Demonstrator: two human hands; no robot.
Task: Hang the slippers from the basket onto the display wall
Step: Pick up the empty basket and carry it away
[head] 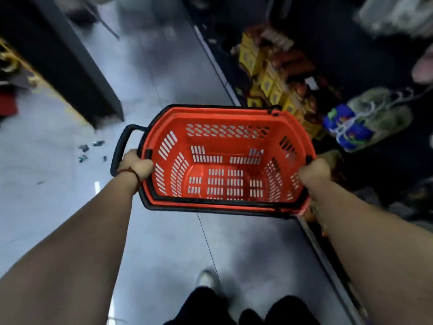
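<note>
Fingers of left hand [137,165] and right hand [314,171] curled round red basket [218,113] rim, over grey floor [164,66]

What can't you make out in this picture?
Head view only:
- Fingertips of the left hand and right hand: curled round the basket rim, out of sight.
- At right, the slippers: blurred; what they hang on is unclear.
- Top right, pale goods: blurred, cut by the edge.
- On the floor, scraps: too small to name.

A shop aisle: grey floor [70,207], red plastic basket [290,127], stocked shelf [269,64] of yellow packs upper right, hanging slippers [375,113] at right.
</note>
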